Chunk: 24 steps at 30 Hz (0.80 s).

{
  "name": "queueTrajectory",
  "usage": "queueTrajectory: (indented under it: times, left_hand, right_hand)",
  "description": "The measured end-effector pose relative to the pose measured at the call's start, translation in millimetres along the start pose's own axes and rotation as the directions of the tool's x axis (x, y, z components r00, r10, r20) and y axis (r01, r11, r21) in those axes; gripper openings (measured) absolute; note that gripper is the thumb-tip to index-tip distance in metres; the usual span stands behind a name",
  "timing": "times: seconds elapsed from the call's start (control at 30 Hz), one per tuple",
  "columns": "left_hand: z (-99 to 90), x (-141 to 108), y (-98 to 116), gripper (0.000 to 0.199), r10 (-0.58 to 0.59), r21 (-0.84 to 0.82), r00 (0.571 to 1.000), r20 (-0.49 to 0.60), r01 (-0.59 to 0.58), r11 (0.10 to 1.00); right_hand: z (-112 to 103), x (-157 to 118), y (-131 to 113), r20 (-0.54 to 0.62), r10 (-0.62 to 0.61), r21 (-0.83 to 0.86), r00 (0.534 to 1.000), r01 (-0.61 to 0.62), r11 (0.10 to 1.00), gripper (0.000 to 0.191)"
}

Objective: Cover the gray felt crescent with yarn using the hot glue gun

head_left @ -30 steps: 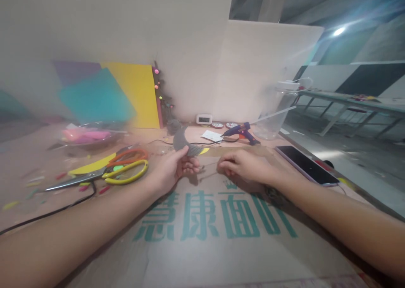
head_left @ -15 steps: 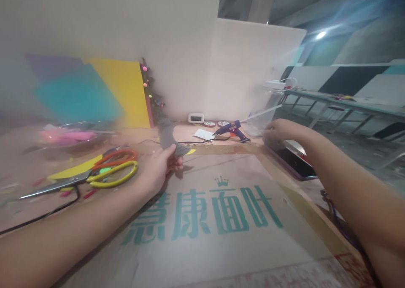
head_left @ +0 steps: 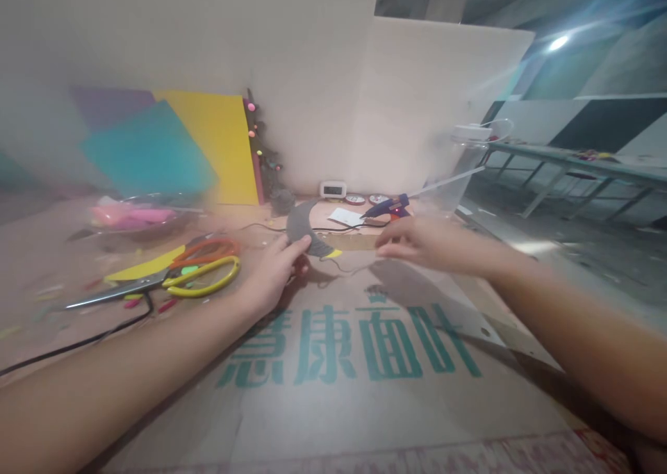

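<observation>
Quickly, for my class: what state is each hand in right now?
Left hand: closed, holding the grey crescent.
Right hand: fingers curled; whether they grip the grey strand cannot be told.

Faced a plain, pale partition (head_left: 313, 57) beyond the left hand (head_left: 276, 269) and right hand (head_left: 406, 241), behind a pinkish bench (head_left: 46, 251) around them. Saw past the partition, far to the right of the hands, a grey floor (head_left: 588, 265) with a bright patch, a long table (head_left: 615, 172) on slanting legs, and a wall (head_left: 599, 123) in dark and pale blocks. Caught a bright light (head_left: 558, 42) above, streaked bluish.
</observation>
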<state>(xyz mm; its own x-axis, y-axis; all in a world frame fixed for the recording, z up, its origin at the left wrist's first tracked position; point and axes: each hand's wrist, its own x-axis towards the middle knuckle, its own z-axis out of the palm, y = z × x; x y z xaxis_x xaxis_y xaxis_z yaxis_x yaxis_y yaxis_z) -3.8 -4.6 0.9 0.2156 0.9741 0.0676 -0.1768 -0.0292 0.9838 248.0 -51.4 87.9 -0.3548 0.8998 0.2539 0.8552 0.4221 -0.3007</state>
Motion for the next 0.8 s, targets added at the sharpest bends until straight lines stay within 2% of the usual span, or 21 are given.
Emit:
queueTrajectory:
  times: [0.03, 0.1, 0.17, 0.23, 0.37, 0.43, 0.5, 0.57, 0.67, 0.73, 0.8]
  left_hand:
    - [-0.5, 0.1, 0.1, 0.032, 0.012, 0.016, 1.0, 0.005, -0.012, 1.0]
    - [-1.3, 0.4, 0.4, 0.033, 0.037, 0.041, 0.998, 0.042, -0.039, 0.998]
    - [-2.0, 1.0, 0.4, 0.034, 0.054, 0.085, 0.994, 0.095, -0.062, 0.994]
    - [-2.5, 1.9, -0.4, 0.035, 0.064, 0.131, 0.988, 0.139, -0.083, 0.988]
    - [-3.1, 3.0, -3.2, 0.035, 0.063, 0.187, 0.988, 0.144, -0.089, 0.978]
    - [-3.2, 2.4, -3.8, 0.036, 0.064, 0.204, 0.989, 0.136, -0.091, 0.975]
    - [-3.3, 1.1, -3.3, 0.036, 0.06, 0.218, 0.989, 0.136, -0.089, 0.972]
    - [-3.1, -0.7, -1.9, 0.036, 0.056, 0.23, 0.988, 0.142, -0.087, 0.969]
    - [-2.5, -2.9, 0.6, 0.034, 0.052, 0.257, 0.988, 0.146, -0.089, 0.962]
    - [-1.9, -3.8, 1.7, 0.034, 0.051, 0.287, 0.99, 0.134, -0.089, 0.954]
    - [-1.2, -4.5, 2.6, 0.035, 0.051, 0.325, 0.993, 0.107, -0.083, 0.942]
  right_hand:
    - [7.8, -0.9, -8.7, 0.033, -0.031, -0.054, 0.999, 0.033, 0.998, 0.03]
    - [27.1, -3.8, -22.4, -0.013, -0.094, -0.118, 0.995, 0.092, 0.989, 0.036]
    - [48.0, -6.2, -27.7, -0.035, -0.166, -0.111, 0.986, 0.161, 0.981, 0.042]
    - [66.0, -6.5, -24.8, -0.084, -0.182, -0.028, 0.98, 0.18, 0.983, 0.034]
    - [83.9, -3.6, -11.9, -0.143, -0.068, 0.21, 0.987, 0.098, 0.973, 0.019]
    - [85.5, -2.4, -8.5, -0.202, -0.008, 0.293, 0.979, 0.068, 0.954, 0.022]
    - [85.3, -2.0, -7.3, -0.241, 0.018, 0.358, 0.97, 0.072, 0.931, 0.033]
    - [85.1, -2.1, -7.2, -0.202, 0.022, 0.412, 0.979, 0.064, 0.909, 0.044]
    - [86.2, -1.8, -7.3, -0.052, 0.031, 0.478, 0.998, -0.002, 0.878, 0.048]
    - [87.5, -1.5, -7.3, 0.024, 0.011, 0.517, 1.0, -0.022, 0.856, 0.037]
    - [88.1, -1.9, -7.9, 0.036, -0.033, 0.522, 0.999, 0.009, 0.853, 0.02]
